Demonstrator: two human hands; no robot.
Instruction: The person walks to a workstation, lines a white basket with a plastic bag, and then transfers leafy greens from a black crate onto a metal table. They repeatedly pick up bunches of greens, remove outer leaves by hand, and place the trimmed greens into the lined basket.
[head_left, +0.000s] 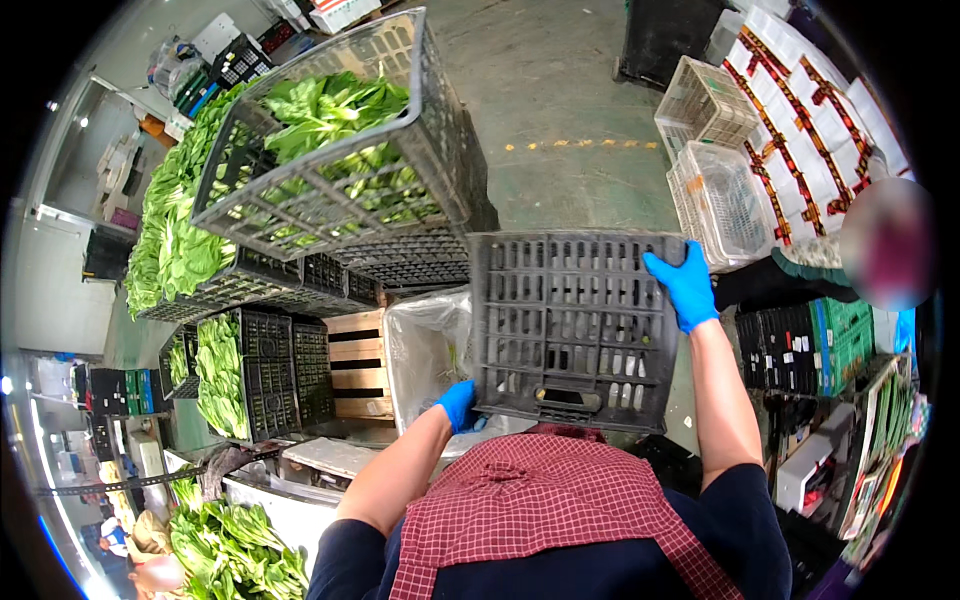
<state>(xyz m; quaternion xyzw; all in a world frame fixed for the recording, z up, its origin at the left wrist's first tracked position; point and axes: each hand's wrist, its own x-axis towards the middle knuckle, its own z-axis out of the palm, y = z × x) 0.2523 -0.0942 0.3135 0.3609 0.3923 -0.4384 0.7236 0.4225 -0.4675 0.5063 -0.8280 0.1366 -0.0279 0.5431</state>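
Both my hands wear blue gloves. Directly before me is a black slatted plastic crate, tipped so that a broad slatted face with a handle slot is toward me. My right hand grips its upper right edge, thumb over the face. At the lower left edge my left hand takes hold, its fingers partly hidden. Beside the crate on the left stands a bin lined with clear plastic. Beyond, a tall grey plastic crate holds leafy green vegetables.
More crates of greens stand left, near a wooden pallet. Loose greens lie at lower left. On the right are white baskets, stacked white boxes, green and black crates, and another person close by.
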